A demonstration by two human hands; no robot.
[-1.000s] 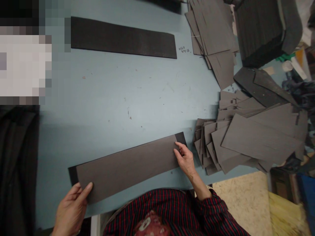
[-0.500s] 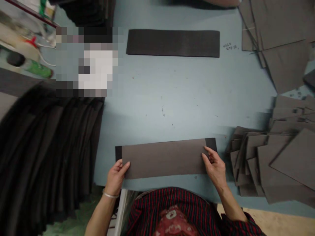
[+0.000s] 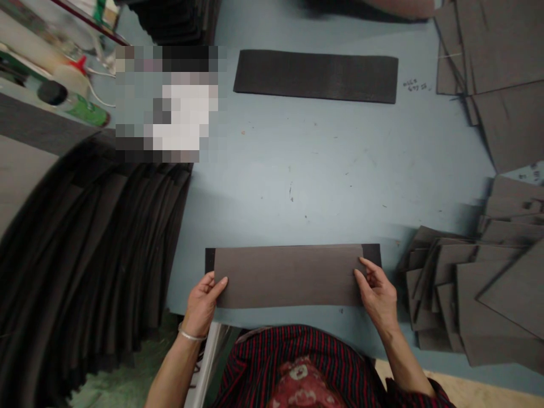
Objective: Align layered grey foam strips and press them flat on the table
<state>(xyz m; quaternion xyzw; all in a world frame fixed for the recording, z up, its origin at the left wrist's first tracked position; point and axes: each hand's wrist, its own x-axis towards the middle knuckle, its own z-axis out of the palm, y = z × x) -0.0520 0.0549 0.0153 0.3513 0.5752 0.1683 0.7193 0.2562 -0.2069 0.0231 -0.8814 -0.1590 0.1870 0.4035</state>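
A long grey-brown rectangular sheet [image 3: 289,277] lies level near the table's front edge, over a black strip [image 3: 373,253] whose ends stick out at both sides. My left hand [image 3: 202,303] is closed on the left end, its thumb on top of the sheet and its other fingers partly hidden at the edge. At the right end, my right hand [image 3: 379,293] pinches the layers, thumb and forefinger at the sheet's edge on the black end. Farther up the table rests a dark rectangular strip [image 3: 317,76], apart from both hands.
Curved dark sheets stand in a long row [image 3: 106,249] at the left. Loose stacks of grey pieces [image 3: 493,306] spread along the right, with larger grey sheets [image 3: 501,45] behind. A green-labelled bottle [image 3: 85,109] lies at the upper left, beside a pixelated patch. Handwriting marks the blue-grey table [image 3: 297,170].
The sheet and black strip have turned slightly, from tilted up at the right to nearly level. Both hands keep their hold. The whole view has shifted a little.
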